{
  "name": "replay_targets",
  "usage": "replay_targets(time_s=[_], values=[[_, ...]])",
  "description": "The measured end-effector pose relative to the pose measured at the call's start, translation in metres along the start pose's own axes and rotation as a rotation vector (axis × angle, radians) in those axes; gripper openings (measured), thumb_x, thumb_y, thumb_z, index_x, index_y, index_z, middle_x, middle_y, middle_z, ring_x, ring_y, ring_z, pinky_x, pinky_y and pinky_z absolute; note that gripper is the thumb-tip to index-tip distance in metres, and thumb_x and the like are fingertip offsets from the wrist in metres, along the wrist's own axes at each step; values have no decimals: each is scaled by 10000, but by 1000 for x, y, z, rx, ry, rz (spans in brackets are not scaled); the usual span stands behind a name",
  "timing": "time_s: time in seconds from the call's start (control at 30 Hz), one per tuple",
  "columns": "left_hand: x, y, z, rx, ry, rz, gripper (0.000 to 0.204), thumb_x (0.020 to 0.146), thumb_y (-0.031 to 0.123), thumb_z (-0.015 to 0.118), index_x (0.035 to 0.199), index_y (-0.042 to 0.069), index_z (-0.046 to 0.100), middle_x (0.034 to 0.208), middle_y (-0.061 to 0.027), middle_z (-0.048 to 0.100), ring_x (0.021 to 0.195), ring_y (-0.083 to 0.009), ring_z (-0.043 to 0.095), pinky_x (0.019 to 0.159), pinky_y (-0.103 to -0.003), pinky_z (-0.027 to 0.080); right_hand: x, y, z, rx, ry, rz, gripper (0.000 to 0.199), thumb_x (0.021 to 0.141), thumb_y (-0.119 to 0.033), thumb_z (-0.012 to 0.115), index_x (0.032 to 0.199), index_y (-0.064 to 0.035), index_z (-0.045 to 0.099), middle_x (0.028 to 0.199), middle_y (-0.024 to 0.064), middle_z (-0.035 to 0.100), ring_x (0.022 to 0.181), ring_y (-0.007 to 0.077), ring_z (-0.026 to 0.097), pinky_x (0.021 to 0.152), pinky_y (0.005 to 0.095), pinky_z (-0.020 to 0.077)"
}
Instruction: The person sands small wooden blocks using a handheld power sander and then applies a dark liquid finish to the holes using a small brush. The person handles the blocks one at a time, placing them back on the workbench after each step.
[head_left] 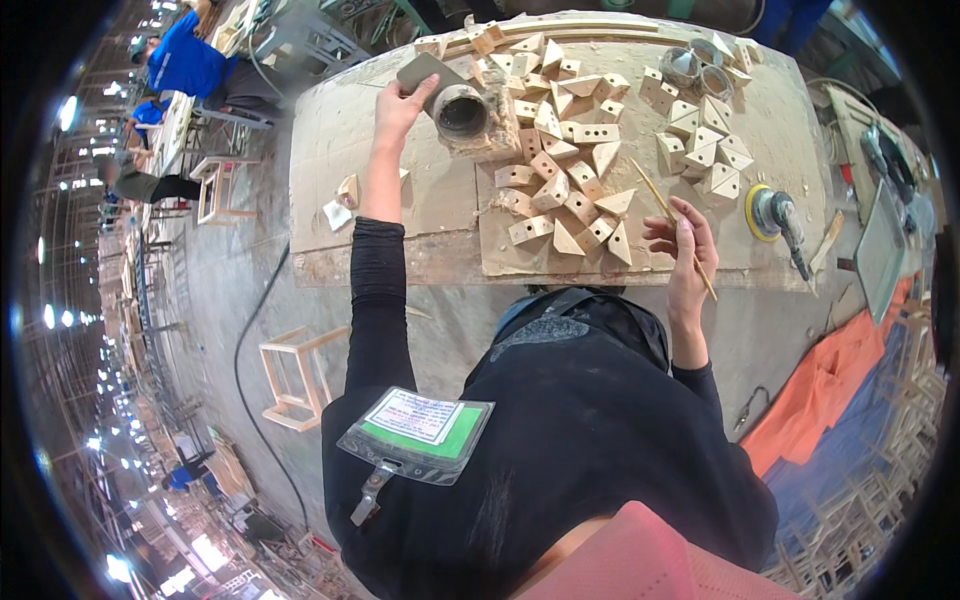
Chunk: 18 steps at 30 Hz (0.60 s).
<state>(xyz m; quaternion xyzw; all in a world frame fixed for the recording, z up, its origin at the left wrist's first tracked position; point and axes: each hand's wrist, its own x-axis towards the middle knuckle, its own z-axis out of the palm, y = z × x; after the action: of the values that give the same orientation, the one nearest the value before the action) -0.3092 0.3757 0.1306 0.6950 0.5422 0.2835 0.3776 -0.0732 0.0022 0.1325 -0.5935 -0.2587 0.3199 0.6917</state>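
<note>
My left hand (pixel 403 103) reaches to the far left part of the worktable, its fingers closed on a flat grey rectangular piece (pixel 424 72). Right beside that piece is a dark round cup (pixel 462 112), next to a dust-covered wooden block (pixel 497 140). Over the table's near edge, my right hand (pixel 686 245) holds a thin wooden stick (pixel 655 187) that slants up to the left. Between my hands lie many drilled wooden blocks (pixel 552 190), several of them triangular, spread on a board.
A second pile of drilled blocks (pixel 705 140) lies at the right, below some clear cups (pixel 680 65). A yellow-rimmed sander (pixel 768 212) rests near the table's right edge. Wooden frames (pixel 298 380) and a dark hose (pixel 240 350) are on the floor at left. People work farther off.
</note>
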Motion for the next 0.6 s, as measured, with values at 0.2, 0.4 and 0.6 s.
replay_targets(time_s=[0.2, 0.4, 0.6], values=[[-46, 8, 3, -729, 66, -88, 267, 939, 179, 574, 1103, -24, 630, 1060, -96, 659, 970, -156, 623, 819, -283, 502, 3, -14, 20, 33, -143, -12, 285, 992, -133, 447, 1206, 32, 538, 980, 159, 692, 870, 178, 675, 698, 249, 516], [-65, -25, -1, -1596, -324, -230, 313, 990, 152, 407, 1201, -50, 520, 1182, -165, 612, 1056, -271, 626, 910, -372, 546, 13, -33, 48, 151, -268, -108, 236, 978, -125, 513, 1109, 66, 560, 979, 179, 692, 842, 208, 686, 680, 262, 525], [-108, 18, 21, -1774, -434, -162, 336, 994, 131, 368, 1231, -84, 469, 1227, -220, 562, 1094, -310, 604, 925, -425, 545, 29, -54, 78, 155, -364, -287, 243, 995, -147, 485, 1092, 61, 564, 964, 192, 690, 827, 235, 689, 657, 283, 530]])
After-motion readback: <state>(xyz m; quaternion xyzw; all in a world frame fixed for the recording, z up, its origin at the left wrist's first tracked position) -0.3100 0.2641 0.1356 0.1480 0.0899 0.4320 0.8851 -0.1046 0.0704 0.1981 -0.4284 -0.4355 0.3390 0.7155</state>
